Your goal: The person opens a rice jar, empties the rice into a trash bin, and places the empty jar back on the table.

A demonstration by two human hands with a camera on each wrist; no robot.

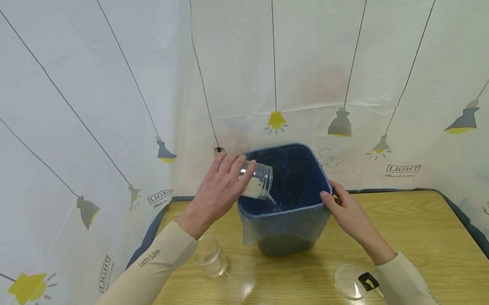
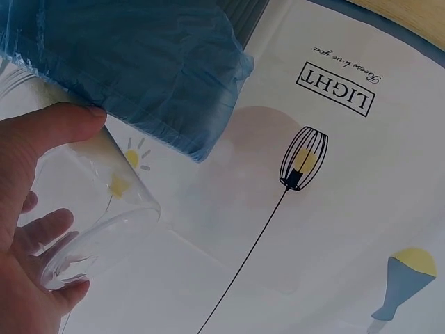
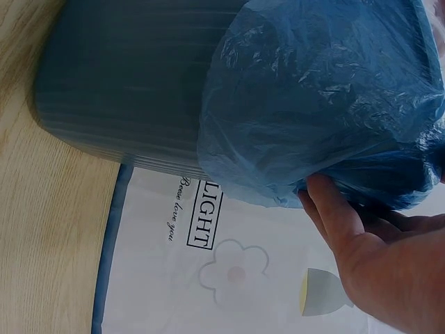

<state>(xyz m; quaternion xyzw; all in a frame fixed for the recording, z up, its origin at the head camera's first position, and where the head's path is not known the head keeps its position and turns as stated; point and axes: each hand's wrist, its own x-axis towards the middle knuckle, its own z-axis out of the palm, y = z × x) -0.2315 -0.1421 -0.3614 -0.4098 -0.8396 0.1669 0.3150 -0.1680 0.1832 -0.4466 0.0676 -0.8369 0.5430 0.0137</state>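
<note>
My left hand (image 1: pixel 219 188) grips a clear jar (image 1: pixel 256 181) tipped over the left rim of a trash bin (image 1: pixel 286 242). White contents lie inside the jar, and some spill from its mouth into the bin. In the left wrist view the fingers and thumb wrap round the jar (image 2: pixel 132 198). A blue plastic bag (image 3: pixel 306 90) lines the bin and folds over its rim. My right hand (image 1: pixel 350 213) holds the bin's right rim, its thumb on the near side, pinching the bag there. The bin's inner bottom is hidden.
A second clear jar (image 1: pixel 211 258) stands on the wooden table (image 1: pixel 281 288), left of the bin. At the right lies a round transparent lid (image 1: pixel 348 280), beside my right sleeve. A white sheet (image 1: pixel 238 76) printed with lamps hangs behind the table and along its sides.
</note>
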